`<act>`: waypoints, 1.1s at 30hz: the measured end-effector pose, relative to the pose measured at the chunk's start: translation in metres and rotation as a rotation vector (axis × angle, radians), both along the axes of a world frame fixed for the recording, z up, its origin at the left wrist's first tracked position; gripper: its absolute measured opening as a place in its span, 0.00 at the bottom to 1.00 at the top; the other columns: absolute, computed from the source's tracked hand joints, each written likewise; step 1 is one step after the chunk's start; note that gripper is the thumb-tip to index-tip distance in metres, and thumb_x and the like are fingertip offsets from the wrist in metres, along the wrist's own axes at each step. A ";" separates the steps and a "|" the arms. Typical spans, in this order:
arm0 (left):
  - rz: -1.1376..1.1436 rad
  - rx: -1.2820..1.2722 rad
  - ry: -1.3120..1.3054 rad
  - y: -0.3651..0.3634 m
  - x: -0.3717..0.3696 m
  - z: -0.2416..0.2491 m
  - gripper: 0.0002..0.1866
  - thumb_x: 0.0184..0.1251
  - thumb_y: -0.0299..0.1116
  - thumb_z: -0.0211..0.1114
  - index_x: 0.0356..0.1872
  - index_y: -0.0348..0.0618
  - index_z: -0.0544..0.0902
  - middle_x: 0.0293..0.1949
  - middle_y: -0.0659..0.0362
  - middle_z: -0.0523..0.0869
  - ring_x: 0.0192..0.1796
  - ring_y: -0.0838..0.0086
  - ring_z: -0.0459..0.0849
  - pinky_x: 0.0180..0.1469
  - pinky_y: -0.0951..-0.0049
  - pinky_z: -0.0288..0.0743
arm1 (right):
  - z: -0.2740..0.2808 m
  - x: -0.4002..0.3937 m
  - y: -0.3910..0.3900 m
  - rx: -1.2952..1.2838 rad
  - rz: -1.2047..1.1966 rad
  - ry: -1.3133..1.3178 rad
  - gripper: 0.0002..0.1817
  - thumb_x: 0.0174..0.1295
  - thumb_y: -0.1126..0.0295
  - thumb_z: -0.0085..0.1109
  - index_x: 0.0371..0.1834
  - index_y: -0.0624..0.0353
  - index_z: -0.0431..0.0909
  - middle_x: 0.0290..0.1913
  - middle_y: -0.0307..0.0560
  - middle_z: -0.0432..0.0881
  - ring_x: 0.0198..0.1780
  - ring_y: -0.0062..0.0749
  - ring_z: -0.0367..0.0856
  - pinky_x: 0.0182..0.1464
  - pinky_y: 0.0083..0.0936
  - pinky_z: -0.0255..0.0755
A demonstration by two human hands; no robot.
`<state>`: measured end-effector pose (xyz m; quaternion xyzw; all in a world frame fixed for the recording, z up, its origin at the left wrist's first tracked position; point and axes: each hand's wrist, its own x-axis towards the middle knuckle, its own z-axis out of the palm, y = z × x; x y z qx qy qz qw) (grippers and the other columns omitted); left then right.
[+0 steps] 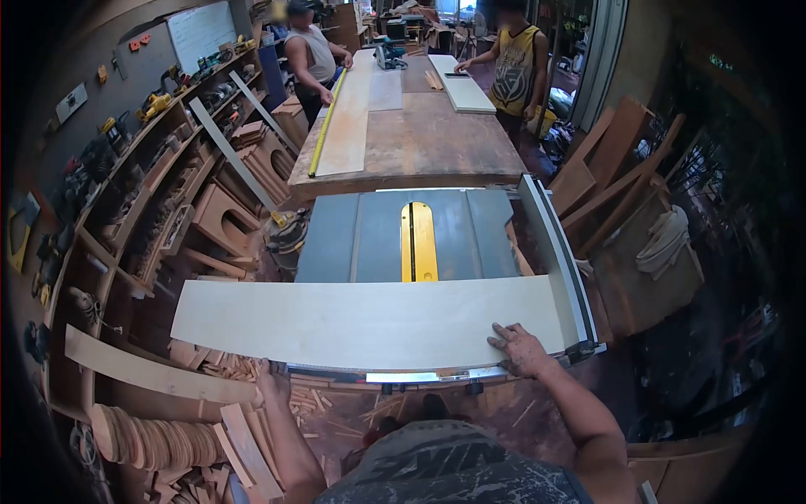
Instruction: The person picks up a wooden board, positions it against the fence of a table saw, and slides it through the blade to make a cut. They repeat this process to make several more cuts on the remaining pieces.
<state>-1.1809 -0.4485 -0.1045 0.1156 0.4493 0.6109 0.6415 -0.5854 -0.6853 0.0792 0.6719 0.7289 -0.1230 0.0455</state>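
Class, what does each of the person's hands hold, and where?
Both hold the pale board: left hand at its near edge, right hand flat on its top, right end.

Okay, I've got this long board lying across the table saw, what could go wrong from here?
The board overhangs the saw table far to the left, so it may tip or twist. Your right hand lies flat on it, roughly level with the yellow blade insert; it could drift inward. Offcuts underfoot could trip you.
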 end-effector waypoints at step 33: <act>-0.142 0.033 -0.049 0.030 -0.014 -0.010 0.17 0.84 0.42 0.56 0.64 0.47 0.77 0.59 0.57 0.86 0.64 0.65 0.82 0.67 0.58 0.73 | -0.024 0.021 -0.030 -0.074 -0.260 -0.127 0.56 0.52 0.51 0.78 0.84 0.55 0.60 0.86 0.54 0.53 0.85 0.58 0.53 0.81 0.60 0.57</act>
